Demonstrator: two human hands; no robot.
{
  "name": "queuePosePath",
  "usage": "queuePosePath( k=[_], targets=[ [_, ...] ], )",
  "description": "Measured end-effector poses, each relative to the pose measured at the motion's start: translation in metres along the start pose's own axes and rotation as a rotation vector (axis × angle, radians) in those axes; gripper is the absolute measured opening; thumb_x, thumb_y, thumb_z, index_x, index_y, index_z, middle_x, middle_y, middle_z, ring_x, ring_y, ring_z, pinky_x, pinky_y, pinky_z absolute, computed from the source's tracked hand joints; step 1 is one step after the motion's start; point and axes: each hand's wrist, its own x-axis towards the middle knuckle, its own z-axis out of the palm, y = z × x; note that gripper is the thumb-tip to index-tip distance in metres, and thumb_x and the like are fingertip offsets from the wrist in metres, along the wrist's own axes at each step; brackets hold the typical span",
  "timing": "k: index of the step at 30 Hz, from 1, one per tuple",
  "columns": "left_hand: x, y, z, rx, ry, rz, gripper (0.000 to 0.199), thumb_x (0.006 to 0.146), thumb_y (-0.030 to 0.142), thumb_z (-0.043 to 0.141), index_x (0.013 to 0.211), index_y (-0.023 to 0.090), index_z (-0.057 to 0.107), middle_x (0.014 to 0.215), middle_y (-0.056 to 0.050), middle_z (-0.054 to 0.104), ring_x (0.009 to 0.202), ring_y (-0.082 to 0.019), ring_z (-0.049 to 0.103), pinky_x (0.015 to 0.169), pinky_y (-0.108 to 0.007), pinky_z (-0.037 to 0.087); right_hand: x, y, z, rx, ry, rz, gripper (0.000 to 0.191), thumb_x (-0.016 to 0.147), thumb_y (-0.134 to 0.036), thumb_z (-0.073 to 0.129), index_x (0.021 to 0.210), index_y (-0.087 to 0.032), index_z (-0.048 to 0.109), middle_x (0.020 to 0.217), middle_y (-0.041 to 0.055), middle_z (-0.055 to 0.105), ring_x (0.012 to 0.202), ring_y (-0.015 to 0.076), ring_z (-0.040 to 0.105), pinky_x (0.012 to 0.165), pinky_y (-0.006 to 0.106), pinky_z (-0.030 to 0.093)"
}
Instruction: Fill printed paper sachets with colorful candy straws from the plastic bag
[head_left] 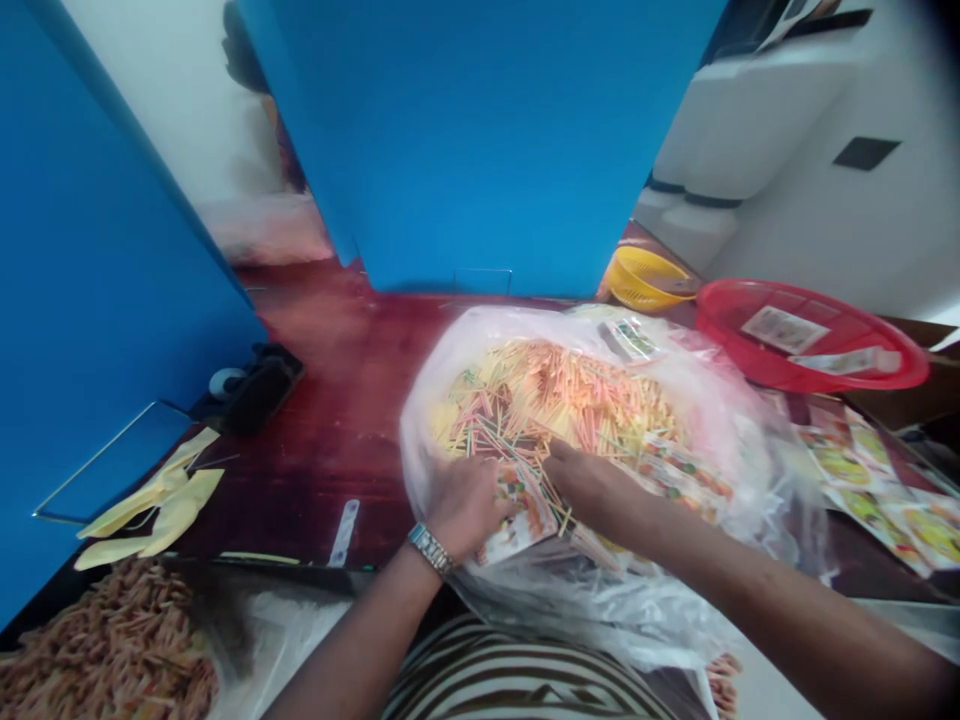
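A large clear plastic bag (424, 400) lies spread open in front of me, full of thin pastel-coloured sticks (570, 390). My left hand (465, 500), with a metal watch (431, 550) at its wrist, is closed on the edge of a printed packet (517, 525) at the near side of the bag. My right hand (589, 485) is just to the right, its fingers bent and closed on some of the sticks beside the packet. Its fingertips are partly hidden. More printed packets (682, 475) lie among the sticks to the right.
Blue panels (480, 140) stand behind the dark red table (322, 400). On the right are a red basket (847, 370), a yellow basket (645, 280) and several printed packets (862, 470). Yellow gloves (161, 500) and a black tape dispenser (259, 390) are left; brown pieces (112, 640) fill a bag below.
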Motion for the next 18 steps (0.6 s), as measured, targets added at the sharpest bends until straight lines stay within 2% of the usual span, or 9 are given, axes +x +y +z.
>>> queuePosePath(
  k=[4, 7, 9, 12, 14, 18],
  targets=[
    [0.004, -0.008, 0.003, -0.130, -0.058, -0.010, 0.021, 0.081, 0.036, 0.053, 0.073, 0.019, 0.063, 0.075, -0.003, 0.067, 0.071, -0.018, 0.059, 0.063, -0.027, 0.036, 0.000, 0.002, -0.017, 0.100, 0.131, 0.023, 0.021, 0.082, -0.006, 0.045, 0.066, -0.016, 0.054, 0.072, 0.0031, 0.054, 0.061, 0.0109, 0.049, 0.057, 0.023, 0.039],
    [0.006, -0.011, 0.000, -0.148, -0.055, -0.019, 0.015, 0.080, 0.032, 0.054, 0.082, 0.021, 0.065, 0.079, -0.002, 0.068, 0.074, -0.018, 0.060, 0.064, -0.026, 0.037, 0.001, -0.008, -0.025, 0.248, 0.179, 0.004, 0.019, 0.083, -0.010, 0.048, 0.067, -0.016, 0.056, 0.071, 0.0014, 0.053, 0.064, 0.0108, 0.051, 0.060, 0.022, 0.040],
    [0.006, -0.010, 0.000, -0.093, 0.017, -0.021, 0.013, 0.077, 0.026, 0.057, 0.088, 0.021, 0.064, 0.086, -0.003, 0.068, 0.081, -0.019, 0.059, 0.069, -0.026, 0.038, 0.002, -0.018, -0.018, 0.290, 0.165, -0.008, 0.019, 0.082, -0.008, 0.047, 0.067, -0.016, 0.056, 0.072, 0.0017, 0.054, 0.065, 0.0108, 0.051, 0.060, 0.022, 0.040],
    [0.006, -0.006, 0.003, -0.020, 0.088, -0.008, 0.007, 0.076, 0.024, 0.058, 0.079, 0.018, 0.062, 0.084, -0.004, 0.066, 0.083, -0.019, 0.058, 0.074, -0.028, 0.038, 0.003, -0.026, 0.000, 0.281, 0.125, -0.020, 0.021, 0.081, -0.005, 0.046, 0.067, -0.015, 0.057, 0.072, 0.0029, 0.056, 0.065, 0.0115, 0.051, 0.062, 0.023, 0.041],
    [0.007, -0.005, 0.002, -0.041, 0.069, -0.008, 0.009, 0.078, 0.024, 0.057, 0.072, 0.018, 0.061, 0.079, -0.004, 0.065, 0.079, -0.019, 0.057, 0.072, -0.028, 0.038, 0.003, -0.024, 0.004, 0.326, 0.143, -0.009, 0.020, 0.082, -0.007, 0.046, 0.068, -0.015, 0.058, 0.071, 0.0026, 0.057, 0.066, 0.0117, 0.052, 0.063, 0.023, 0.042],
    [0.008, -0.008, -0.003, -0.135, 0.026, -0.017, 0.013, 0.080, 0.025, 0.054, 0.070, 0.018, 0.060, 0.077, -0.002, 0.065, 0.075, -0.017, 0.057, 0.067, -0.026, 0.037, 0.001, -0.015, 0.001, 0.399, 0.218, 0.053, 0.016, 0.083, -0.011, 0.049, 0.072, -0.016, 0.060, 0.071, 0.0017, 0.058, 0.067, 0.0117, 0.054, 0.063, 0.022, 0.042]
  ],
)
